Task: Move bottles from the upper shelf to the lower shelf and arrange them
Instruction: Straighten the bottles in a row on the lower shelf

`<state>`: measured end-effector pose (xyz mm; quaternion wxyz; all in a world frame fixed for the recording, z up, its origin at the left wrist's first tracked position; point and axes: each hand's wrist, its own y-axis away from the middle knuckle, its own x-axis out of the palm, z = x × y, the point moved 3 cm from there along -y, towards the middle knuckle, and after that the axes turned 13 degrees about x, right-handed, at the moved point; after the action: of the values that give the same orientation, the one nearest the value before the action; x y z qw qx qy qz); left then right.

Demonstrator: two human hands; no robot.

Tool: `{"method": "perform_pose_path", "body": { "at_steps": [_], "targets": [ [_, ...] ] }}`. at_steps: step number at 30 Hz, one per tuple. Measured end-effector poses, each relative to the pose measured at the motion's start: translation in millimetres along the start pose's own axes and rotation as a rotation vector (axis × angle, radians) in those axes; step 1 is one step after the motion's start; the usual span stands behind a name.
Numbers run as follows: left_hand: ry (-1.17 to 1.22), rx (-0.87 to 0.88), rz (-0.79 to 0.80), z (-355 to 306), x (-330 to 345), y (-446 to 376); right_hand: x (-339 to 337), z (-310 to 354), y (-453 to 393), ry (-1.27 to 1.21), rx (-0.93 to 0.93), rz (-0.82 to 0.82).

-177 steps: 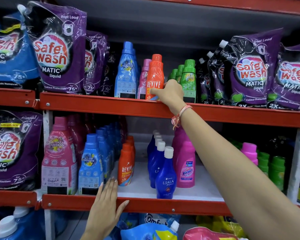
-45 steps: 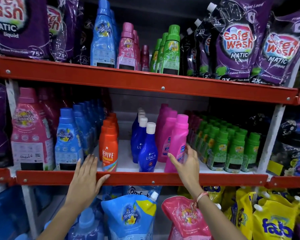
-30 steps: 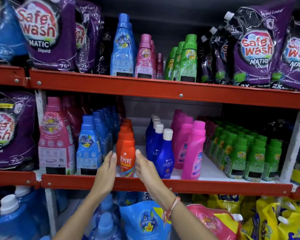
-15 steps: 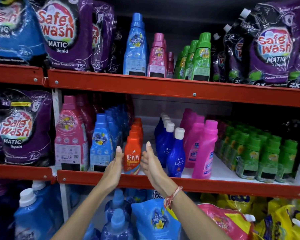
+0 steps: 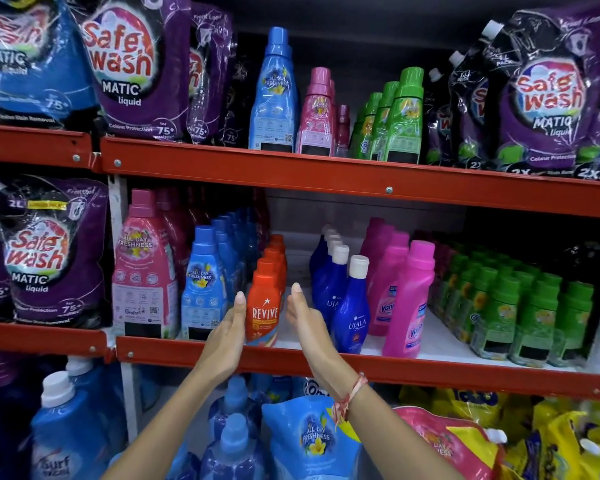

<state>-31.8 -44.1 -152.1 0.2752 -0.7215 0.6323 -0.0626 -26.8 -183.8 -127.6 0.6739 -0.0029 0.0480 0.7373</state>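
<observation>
An orange Revive bottle (image 5: 265, 308) stands at the front of a row of orange bottles on the lower shelf (image 5: 361, 367). My left hand (image 5: 227, 336) lies flat against its left side with fingers straight. My right hand (image 5: 307, 322) is held flat just to the right of it, a small gap showing between palm and bottle. On the upper shelf (image 5: 326, 176) stand a blue bottle (image 5: 273, 95), pink bottles (image 5: 317, 114) and green bottles (image 5: 400, 119).
Blue bottles (image 5: 203, 282) stand left of the orange row; dark blue Ujala bottles (image 5: 352, 306), pink Vanish bottles (image 5: 409, 301) and small green bottles (image 5: 516, 303) stand right of it. Purple Safe Wash pouches (image 5: 132, 71) fill both shelf ends. Refill pouches (image 5: 310, 441) sit below.
The orange bottle left the upper shelf and now stands on the lower one. My right hand came over from the pink bottles. Both hands closed in on the orange bottle's sides.
</observation>
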Motion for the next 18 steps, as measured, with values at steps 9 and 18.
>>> {"method": "perform_pose_path", "body": {
  "at_steps": [9, 18],
  "targets": [
    [-0.054, 0.22, -0.205, -37, 54, 20, -86, -9, 27, -0.067, -0.327, -0.597],
    [0.105, -0.069, 0.164, -50, 123, 15, -111, -33, -16, -0.259, 0.127, -0.278]
  ]
}}
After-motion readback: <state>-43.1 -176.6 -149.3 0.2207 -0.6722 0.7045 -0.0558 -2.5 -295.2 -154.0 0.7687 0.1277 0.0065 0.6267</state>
